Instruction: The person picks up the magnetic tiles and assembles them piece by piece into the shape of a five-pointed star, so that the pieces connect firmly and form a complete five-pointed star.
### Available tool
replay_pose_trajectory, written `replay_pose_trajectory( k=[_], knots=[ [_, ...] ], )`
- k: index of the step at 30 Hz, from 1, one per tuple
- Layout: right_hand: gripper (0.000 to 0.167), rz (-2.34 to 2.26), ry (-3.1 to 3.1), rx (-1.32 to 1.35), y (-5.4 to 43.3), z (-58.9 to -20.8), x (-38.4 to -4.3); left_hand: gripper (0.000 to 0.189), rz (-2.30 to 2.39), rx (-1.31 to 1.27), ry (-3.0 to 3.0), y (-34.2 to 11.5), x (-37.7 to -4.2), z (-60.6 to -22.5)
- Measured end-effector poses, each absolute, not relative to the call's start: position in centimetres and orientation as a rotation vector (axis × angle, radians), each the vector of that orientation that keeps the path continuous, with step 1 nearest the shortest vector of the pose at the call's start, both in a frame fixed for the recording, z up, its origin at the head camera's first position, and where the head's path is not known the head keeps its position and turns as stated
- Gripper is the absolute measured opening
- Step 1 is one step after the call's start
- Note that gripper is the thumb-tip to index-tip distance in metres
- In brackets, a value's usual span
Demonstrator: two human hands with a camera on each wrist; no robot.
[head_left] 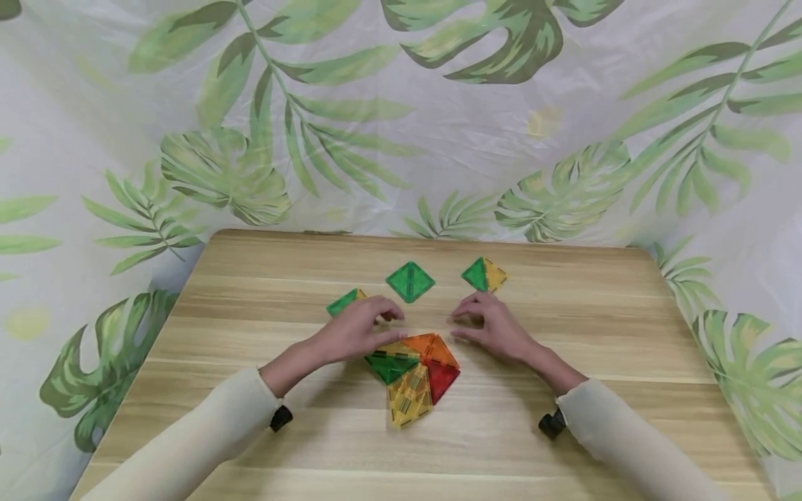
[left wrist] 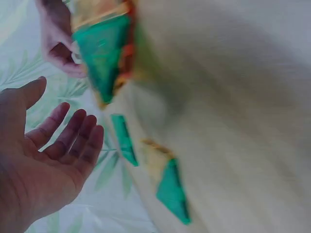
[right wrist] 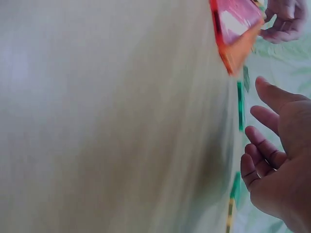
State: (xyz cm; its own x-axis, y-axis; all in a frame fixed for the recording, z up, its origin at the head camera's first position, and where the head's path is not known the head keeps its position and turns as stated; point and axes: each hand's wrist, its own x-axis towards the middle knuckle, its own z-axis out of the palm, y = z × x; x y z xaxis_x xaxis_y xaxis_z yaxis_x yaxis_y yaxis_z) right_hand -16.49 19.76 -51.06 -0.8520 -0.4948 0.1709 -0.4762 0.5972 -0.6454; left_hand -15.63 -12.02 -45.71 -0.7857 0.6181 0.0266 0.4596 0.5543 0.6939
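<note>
A cluster of translucent magnetic tiles stands on the table between both hands, with an orange tile [head_left: 432,346], a red tile [head_left: 442,378], a green tile [head_left: 390,366] and a yellow tile [head_left: 410,400] showing. My left hand [head_left: 358,327] hovers at the cluster's upper left, its thumb overlapping the yellow part in the head view. In the left wrist view that hand [left wrist: 60,158] has loosely spread fingers and holds nothing. To the upper right of the cluster is my right hand [head_left: 491,325], apart from it. Its palm is bare in the right wrist view, with relaxed fingers [right wrist: 265,145].
Behind the cluster lie a pair of green triangles [head_left: 410,282] forming a diamond and a green-and-yellow pair [head_left: 484,274] by the right fingertips. Another green-and-yellow pair [head_left: 342,303] is partly hidden behind the left hand. A leaf-print cloth [head_left: 351,153] hangs beyond the wooden table [head_left: 564,285].
</note>
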Motion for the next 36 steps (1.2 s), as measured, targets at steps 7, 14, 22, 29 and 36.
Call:
replay_pose_trajectory(
  k=[7,14,22,29,36],
  knots=[
    [0.034,-1.144,2.89,-0.756,23.0,-50.1,-18.1,0.045,1.252,0.803,2.426,-8.5,-18.8,-43.4],
    [0.038,-1.11,2.983,-0.6,26.5,-50.3,-19.7,0.061,1.297,0.617,2.349,-5.0,-21.2,-43.1],
    [0.043,-1.07,2.966,-0.449,29.2,-49.9,-21.8,0.07,1.376,0.395,2.194,-2.3,-23.6,-43.6],
    [0.048,-1.068,2.909,-0.391,29.6,-50.3,-22.7,0.07,1.419,0.274,2.102,-0.7,-25.1,-44.5],
    [0.051,-1.094,2.845,-0.327,29.0,-50.4,-23.0,0.068,1.495,0.238,1.961,0.7,-25.5,-45.1]
  ],
)
